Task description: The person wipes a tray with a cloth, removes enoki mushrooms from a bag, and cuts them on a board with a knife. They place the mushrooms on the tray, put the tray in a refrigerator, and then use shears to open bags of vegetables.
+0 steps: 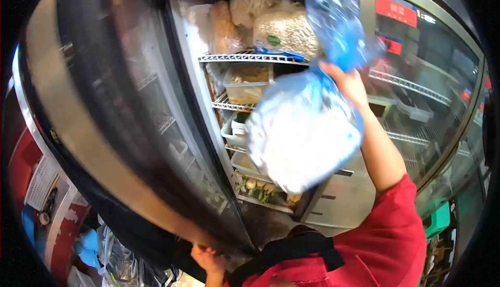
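The right hand [346, 84] is closed tight around the twisted neck of a blue bag [302, 136]. The bag hangs in front of the open fridge and hides part of the middle shelves. It is thin, shiny plastic, fat and lumpy, with something white inside. The left hand [207, 258] is low down, fingers curled on the edge of the open door [104, 104], which is dark glass with a metal frame. The top wire shelf [250, 57] holds clear sacks [284, 29] of pale food. Below are plastic tubs [247, 86], and greens [260, 188] lie at the bottom. A shut glass door [427, 78] stands to the right.
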Motion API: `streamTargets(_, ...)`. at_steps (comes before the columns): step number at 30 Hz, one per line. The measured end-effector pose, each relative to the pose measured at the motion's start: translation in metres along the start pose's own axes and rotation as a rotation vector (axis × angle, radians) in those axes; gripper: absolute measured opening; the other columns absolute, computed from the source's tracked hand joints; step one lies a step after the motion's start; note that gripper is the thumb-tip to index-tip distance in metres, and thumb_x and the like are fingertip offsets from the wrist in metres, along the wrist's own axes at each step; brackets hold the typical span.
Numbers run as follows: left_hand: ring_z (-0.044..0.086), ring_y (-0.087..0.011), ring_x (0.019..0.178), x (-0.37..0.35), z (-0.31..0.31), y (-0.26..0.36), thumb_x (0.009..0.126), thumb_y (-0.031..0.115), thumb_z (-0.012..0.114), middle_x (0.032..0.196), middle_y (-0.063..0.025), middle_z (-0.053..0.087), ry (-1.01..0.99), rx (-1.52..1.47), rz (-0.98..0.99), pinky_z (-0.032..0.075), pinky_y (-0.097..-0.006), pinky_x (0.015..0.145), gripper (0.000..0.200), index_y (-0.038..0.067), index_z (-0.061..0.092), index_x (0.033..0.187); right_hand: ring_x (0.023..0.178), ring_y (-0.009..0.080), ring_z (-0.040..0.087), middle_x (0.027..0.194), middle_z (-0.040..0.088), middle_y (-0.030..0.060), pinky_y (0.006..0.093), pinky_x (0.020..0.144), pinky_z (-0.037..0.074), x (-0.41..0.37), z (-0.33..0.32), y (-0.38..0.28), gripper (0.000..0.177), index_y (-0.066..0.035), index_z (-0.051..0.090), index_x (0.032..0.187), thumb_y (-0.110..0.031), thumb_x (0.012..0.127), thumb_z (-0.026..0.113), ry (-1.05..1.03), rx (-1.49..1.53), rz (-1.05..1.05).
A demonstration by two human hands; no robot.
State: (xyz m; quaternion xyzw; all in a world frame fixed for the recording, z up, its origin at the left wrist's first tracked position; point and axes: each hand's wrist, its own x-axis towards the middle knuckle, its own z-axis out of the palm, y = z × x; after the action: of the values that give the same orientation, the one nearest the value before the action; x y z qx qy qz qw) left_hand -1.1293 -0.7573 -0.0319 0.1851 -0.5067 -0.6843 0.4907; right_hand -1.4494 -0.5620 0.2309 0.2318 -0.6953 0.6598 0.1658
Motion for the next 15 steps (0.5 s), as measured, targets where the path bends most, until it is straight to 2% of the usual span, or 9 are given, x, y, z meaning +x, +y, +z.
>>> streamTargets(1, 0.047, -0.0082, 0.062, -0.002, -0.024, -0.019, 0.077, 0.051, 0.059, 0.079, -0.0021, 0.050, 0.148, 0.097, 0.157, 0.040, -0.0187, 0.056, 0.056, 0.000, 0.049, 0.099, 0.077, 0.0151, 0.061, 0.082, 0.066, 0.0062, 0.0296, 0.070, 0.047, 0.030, 0.019, -0.004, 0.025, -0.002, 0.067, 0.087, -0.023, 0.074, 0.068, -0.018, -0.004, -0.012)
streamTargets(3, 0.052, -0.0148, 0.081, 0.011, -0.045, -0.014, 0.088, 0.051, 0.041, 0.090, -0.0050, 0.054, 0.094, 0.197, 0.318, 0.045, -0.0310, 0.073, 0.047, 0.006, 0.045, 0.101, 0.076, 0.0166, 0.061, 0.081, 0.066, 0.0054, 0.0297, 0.069, 0.046, 0.085, 0.056, -0.020, 0.030, -0.002, 0.067, 0.085, -0.028, 0.070, 0.070, 0.067, -0.004, -0.030)
streamTargets(5, 0.052, -0.0210, 0.086, 0.031, -0.117, -0.049, 0.089, 0.049, 0.040, 0.095, -0.0090, 0.053, 0.114, 0.142, 0.350, 0.045, -0.0367, 0.079, 0.047, 0.004, 0.045, 0.102, 0.074, 0.0176, 0.061, 0.081, 0.066, 0.0082, 0.0305, 0.069, 0.047, 0.154, 0.079, -0.016, 0.035, -0.001, 0.067, 0.084, -0.031, 0.066, 0.072, 0.225, 0.134, -0.253)
streamTargets(6, 0.052, -0.0235, 0.093, 0.038, -0.143, -0.064, 0.090, 0.046, 0.040, 0.102, -0.0119, 0.054, 0.269, 0.162, 0.294, 0.045, -0.0389, 0.081, 0.048, 0.002, 0.047, 0.107, 0.074, 0.0176, 0.060, 0.080, 0.065, 0.0094, 0.0308, 0.069, 0.047, 0.188, 0.079, -0.017, 0.036, 0.000, 0.066, 0.082, -0.031, 0.066, 0.072, 0.360, 0.162, -0.322)
streamTargets(7, 0.051, -0.0262, 0.100, 0.044, -0.122, -0.033, 0.092, 0.041, 0.039, 0.110, -0.0150, 0.052, 0.192, -0.023, 0.222, 0.044, -0.0398, 0.084, 0.048, -0.002, 0.047, 0.112, 0.074, 0.0175, 0.060, 0.079, 0.065, 0.0107, 0.0311, 0.069, 0.047, 0.220, 0.079, -0.019, 0.036, 0.001, 0.065, 0.080, -0.031, 0.065, 0.072, 0.494, 0.188, -0.390)
streamTargets(9, 0.052, -0.0269, 0.097, 0.057, -0.088, -0.007, 0.090, 0.040, 0.041, 0.106, -0.0160, 0.053, 0.240, 0.025, 0.249, 0.044, -0.0401, 0.082, 0.047, -0.002, 0.047, 0.110, 0.072, 0.0169, 0.059, 0.078, 0.064, 0.0089, 0.0310, 0.067, 0.047, 0.262, 0.093, -0.025, 0.028, 0.004, 0.062, 0.079, -0.021, 0.069, 0.070, 0.965, 0.462, -0.393)
streamTargets(10, 0.053, -0.0272, 0.095, 0.070, -0.062, 0.002, 0.089, 0.039, 0.042, 0.104, -0.0165, 0.054, 0.246, 0.056, 0.275, 0.045, -0.0402, 0.081, 0.046, -0.001, 0.048, 0.110, 0.072, 0.0169, 0.059, 0.078, 0.064, 0.0089, 0.0310, 0.067, 0.047, 0.271, 0.101, -0.029, 0.028, 0.004, 0.062, 0.079, -0.021, 0.069, 0.070, 0.951, 0.474, -0.385)
streamTargets(13, 0.055, -0.0282, 0.090, 0.127, 0.045, 0.021, 0.087, 0.038, 0.046, 0.098, -0.0180, 0.056, 0.118, 0.143, 0.401, 0.046, -0.0407, 0.078, 0.044, -0.001, 0.049, 0.107, 0.066, 0.0159, 0.054, 0.078, 0.062, 0.0057, 0.0302, 0.061, 0.044, 0.291, 0.105, -0.044, 0.011, 0.007, 0.059, 0.078, -0.002, 0.074, 0.063, 1.037, 0.914, -1.076)
streamTargets(15, 0.057, -0.0288, 0.087, 0.172, 0.151, 0.041, 0.086, 0.038, 0.048, 0.094, -0.0189, 0.057, -0.097, 0.175, 0.575, 0.047, -0.0410, 0.076, 0.042, 0.000, 0.050, 0.105, 0.067, 0.0157, 0.054, 0.079, 0.063, 0.0066, 0.0304, 0.062, 0.044, 0.289, 0.107, -0.054, 0.011, 0.007, 0.058, 0.079, -0.003, 0.075, 0.062, 1.193, 0.797, -0.943)
